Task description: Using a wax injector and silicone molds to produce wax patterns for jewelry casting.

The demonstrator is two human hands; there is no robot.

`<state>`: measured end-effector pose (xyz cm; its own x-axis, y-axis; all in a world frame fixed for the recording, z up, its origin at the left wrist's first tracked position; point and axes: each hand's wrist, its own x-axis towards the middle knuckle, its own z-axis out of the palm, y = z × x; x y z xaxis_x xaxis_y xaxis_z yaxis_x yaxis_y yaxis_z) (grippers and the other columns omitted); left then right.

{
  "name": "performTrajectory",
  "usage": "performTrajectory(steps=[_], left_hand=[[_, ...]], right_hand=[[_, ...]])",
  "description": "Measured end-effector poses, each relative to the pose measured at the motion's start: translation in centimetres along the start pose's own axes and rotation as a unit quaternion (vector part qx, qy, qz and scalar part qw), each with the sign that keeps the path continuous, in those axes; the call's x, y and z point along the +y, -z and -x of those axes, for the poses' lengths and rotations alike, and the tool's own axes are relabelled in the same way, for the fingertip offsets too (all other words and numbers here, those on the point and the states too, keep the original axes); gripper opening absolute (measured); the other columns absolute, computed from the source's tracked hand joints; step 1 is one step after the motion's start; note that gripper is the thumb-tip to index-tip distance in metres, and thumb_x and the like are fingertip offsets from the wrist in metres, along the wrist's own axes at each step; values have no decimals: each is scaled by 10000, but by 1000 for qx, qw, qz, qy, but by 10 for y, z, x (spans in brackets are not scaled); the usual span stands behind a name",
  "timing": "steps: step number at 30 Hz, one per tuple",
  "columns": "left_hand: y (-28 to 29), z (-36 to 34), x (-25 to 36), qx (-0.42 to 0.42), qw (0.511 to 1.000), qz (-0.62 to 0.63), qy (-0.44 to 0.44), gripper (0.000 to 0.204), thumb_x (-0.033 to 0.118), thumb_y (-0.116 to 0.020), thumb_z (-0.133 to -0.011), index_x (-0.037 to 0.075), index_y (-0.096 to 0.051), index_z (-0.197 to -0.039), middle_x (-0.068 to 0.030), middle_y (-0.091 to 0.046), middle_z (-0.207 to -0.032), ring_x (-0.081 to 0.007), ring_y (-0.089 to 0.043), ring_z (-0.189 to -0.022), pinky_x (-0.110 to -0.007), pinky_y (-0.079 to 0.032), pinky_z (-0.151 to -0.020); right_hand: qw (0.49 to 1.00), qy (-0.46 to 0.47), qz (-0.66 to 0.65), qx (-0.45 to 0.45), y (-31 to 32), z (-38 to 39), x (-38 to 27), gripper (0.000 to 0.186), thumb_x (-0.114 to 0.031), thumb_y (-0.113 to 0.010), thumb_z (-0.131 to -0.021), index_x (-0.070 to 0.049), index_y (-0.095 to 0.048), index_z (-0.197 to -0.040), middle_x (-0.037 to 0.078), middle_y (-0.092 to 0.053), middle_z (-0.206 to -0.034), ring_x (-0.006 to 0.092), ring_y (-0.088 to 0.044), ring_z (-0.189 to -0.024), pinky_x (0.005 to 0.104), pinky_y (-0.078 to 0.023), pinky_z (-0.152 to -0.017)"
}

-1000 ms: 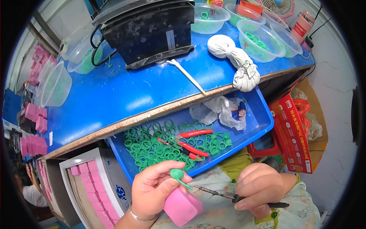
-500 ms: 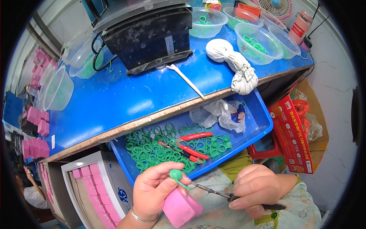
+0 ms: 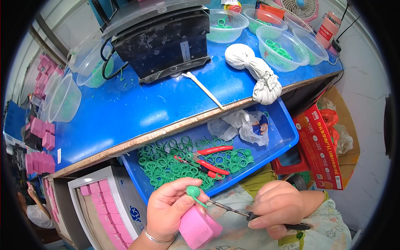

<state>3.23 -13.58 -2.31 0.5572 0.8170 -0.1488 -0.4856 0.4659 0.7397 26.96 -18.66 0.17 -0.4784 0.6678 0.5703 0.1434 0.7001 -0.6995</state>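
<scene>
My left hand (image 3: 168, 208) pinches a green wax ring piece (image 3: 193, 191) with a rounded, ridged head and a thin stem, between thumb and fingers. A pink block (image 3: 199, 228), folded or split at its side, hangs just under the thumb; the same hand seems to hold it, though the fingers behind are hidden. My right hand (image 3: 278, 208) is closed round the black handle of a thin metal-tipped tool (image 3: 229, 208). The tool's tip reaches the end of the green stem beside my left fingers; whether they touch I cannot tell.
Before me a blue tray (image 3: 287, 146) holds many green rings, red-handled pliers (image 3: 214, 148) and a plastic bag (image 3: 237, 127). A black machine (image 3: 162, 50), white cloth bundle (image 3: 256, 71) and plastic bowls (image 3: 283, 54) stand on the blue bench (image 3: 125, 116). Left is a drawer of pink blocks (image 3: 102, 200).
Both hands stay almost in place. The whole view shifts very slightly, and the tool's tip remains at the green stem.
</scene>
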Motion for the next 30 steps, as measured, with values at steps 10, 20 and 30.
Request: performTrajectory(steps=[10,20,30], left_hand=[[3,2,0,-32,999,-6,19,334,45,-581,-848,-62,-507,-1156,-159,-631,-941,-191,-636,-831,-285,-528,-731],[1,3,2,-41,999,-6,30,355,49,-596,-840,-67,-502,-1163,-157,-628,-962,-209,-632,-880,-303,-531,-750],[1,4,2,-42,997,-48,39,347,55,-593,-847,-62,-509,-1163,-130,-626,-948,-155,-619,-809,-256,-509,-726]], right_hand=[[999,-15,-7,29,-6,-1,4,256,-38,-593,-690,-38,-623,-945,92,-601,-851,209,-607,-621,307,-483,-550],[1000,-16,-3,26,-11,-3,5,257,-20,-546,-691,-25,-627,-935,88,-603,-857,203,-598,-601,299,-478,-538],[1000,2,-14,27,-12,-6,6,222,-47,-542,-710,-1,-643,-902,100,-581,-819,199,-584,-577,294,-481,-520]])
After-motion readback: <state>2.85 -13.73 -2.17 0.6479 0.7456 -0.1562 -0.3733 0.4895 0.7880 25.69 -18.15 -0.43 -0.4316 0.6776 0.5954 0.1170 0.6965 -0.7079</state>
